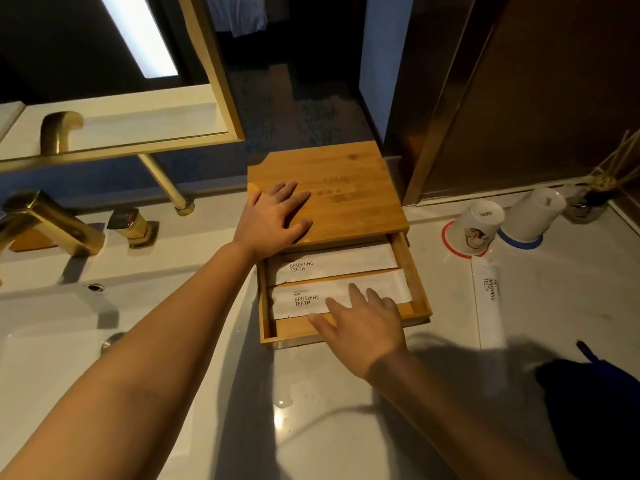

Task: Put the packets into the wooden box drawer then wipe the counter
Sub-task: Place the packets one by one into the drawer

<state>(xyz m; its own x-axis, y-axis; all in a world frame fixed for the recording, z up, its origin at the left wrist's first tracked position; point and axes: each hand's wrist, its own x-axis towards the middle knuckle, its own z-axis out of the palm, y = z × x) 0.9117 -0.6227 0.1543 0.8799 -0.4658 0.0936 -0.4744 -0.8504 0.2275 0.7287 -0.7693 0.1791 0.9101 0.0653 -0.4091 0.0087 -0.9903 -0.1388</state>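
Fingers (pixel 356 294) of the right hand (pixel 367 327) lie flat and spread on a thin white paper packet (pixel 304 301) at the open wooden drawer's (pixel 414 271) front edge, gripping nothing.
Left hand (pixel 273 216), open, steadies the bamboo box lid (pixel 346 188). Packets look light, floppy, slippery; a third white packet (pixel 489 299) lies on the pale counter (pixel 571 289) right of the box, best pinched at one end.
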